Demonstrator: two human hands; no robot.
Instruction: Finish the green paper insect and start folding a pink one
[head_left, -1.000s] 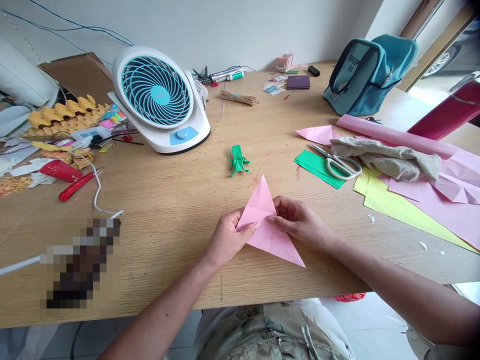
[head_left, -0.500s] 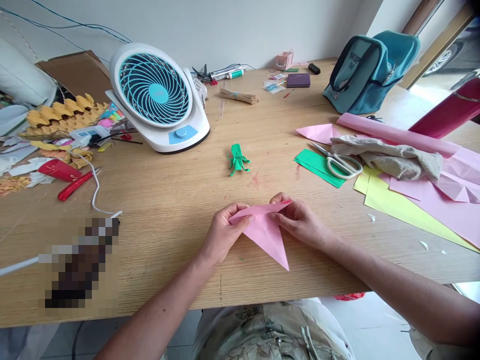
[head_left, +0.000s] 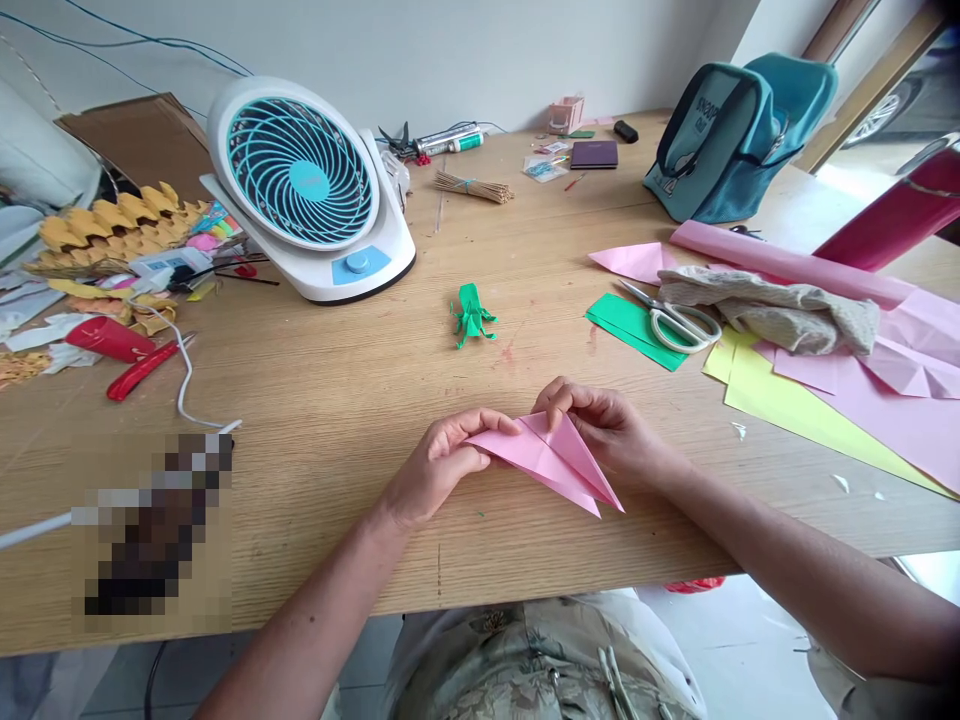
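Observation:
A folded sheet of pink paper (head_left: 551, 458) is held between my two hands, low over the front of the table. My left hand (head_left: 442, 465) pinches its left corner, thumb below and fingers on top. At the upper edge my right hand (head_left: 596, 425) grips the paper, its thumb and fingers near the centre crease. Two pointed flaps stick out toward the lower right. Beyond my hands, a small green folded-paper figure (head_left: 473, 316) with thin curled legs rests on the wood.
White-handled scissors (head_left: 684, 328) lie on green paper (head_left: 626, 325) at the right, beside a grey cloth (head_left: 780, 305), yellow paper (head_left: 787, 405) and pink sheets. A white fan (head_left: 307, 190) stands at back left. A red-handled cutter (head_left: 146, 372) lies further left; a teal bag (head_left: 735, 140) stands back right.
The pink paper has turned in my hands; two pointed flaps now show at its lower right instead of one downward point. My right fingers have shifted onto its upper face.

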